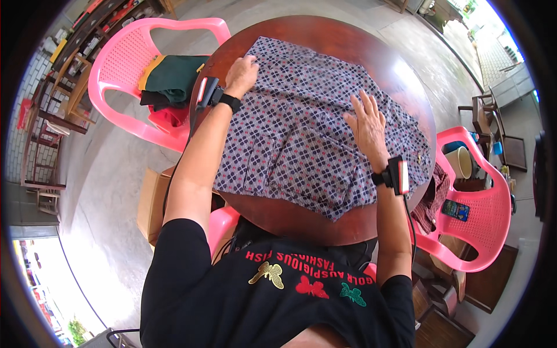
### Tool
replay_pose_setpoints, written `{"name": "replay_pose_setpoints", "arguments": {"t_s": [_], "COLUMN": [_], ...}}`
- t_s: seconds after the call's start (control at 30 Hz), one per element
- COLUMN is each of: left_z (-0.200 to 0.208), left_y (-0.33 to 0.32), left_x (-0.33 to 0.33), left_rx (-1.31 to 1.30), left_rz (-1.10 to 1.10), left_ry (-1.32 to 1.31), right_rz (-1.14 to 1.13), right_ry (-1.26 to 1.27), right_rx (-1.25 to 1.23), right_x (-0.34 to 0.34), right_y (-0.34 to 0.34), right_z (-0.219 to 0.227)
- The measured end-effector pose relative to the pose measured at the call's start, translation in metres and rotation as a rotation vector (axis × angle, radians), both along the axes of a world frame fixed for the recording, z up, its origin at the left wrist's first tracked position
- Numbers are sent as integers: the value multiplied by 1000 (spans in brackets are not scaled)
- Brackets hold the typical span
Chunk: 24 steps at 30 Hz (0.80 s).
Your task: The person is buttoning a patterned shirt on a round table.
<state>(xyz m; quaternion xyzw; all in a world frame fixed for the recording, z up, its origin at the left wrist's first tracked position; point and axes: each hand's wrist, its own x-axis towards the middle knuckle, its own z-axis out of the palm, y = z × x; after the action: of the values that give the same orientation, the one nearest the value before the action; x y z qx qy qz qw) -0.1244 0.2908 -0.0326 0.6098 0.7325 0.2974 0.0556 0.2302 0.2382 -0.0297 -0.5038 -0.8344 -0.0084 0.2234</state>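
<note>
A grey cloth [313,133] with a dark blue and red lattice pattern lies spread over the round brown table [325,223]. It may be a garment, but its shape does not make that certain. At its upper left edge my left hand [242,75] is closed, with the fingers curled in on the fabric; the fingertips are partly hidden. Over the right part of the cloth, my right hand [368,129] is open, its fingers spread and palm down. Creases and fold lines run across the cloth, and its lower corner points toward me.
On the left stands a pink plastic chair [107,69] with folded clothes [177,78] on it. Another pink chair [484,226] at the right bears a checked cloth [428,203] and a phone [455,210]. A cardboard box [152,200] sits below the table's left side.
</note>
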Motion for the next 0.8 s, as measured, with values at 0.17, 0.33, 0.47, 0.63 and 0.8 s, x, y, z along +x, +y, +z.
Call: {"name": "replay_pose_setpoints", "arguments": {"t_s": [0.17, 0.33, 0.47, 0.63, 0.8], "left_z": [-9, -17, -17, -22, -35], "left_y": [20, 28, 30, 47, 63], "left_x": [-35, -42, -40, -54, -82], "left_rx": [-325, -240, -255, -329, -359], "left_rz": [187, 214, 169, 136, 162], "left_ry": [49, 88, 171, 112, -154], "right_rz": [-56, -62, -54, -58, -54], "right_ry": [-41, -81, -106, -125, -128], "right_rx": [-99, -183, -197, -190, -226], "right_x": [-26, -44, -63, -71, -76], "right_y": [49, 82, 94, 95, 94], "right_z": [-11, -24, -31, -50, -47]}}
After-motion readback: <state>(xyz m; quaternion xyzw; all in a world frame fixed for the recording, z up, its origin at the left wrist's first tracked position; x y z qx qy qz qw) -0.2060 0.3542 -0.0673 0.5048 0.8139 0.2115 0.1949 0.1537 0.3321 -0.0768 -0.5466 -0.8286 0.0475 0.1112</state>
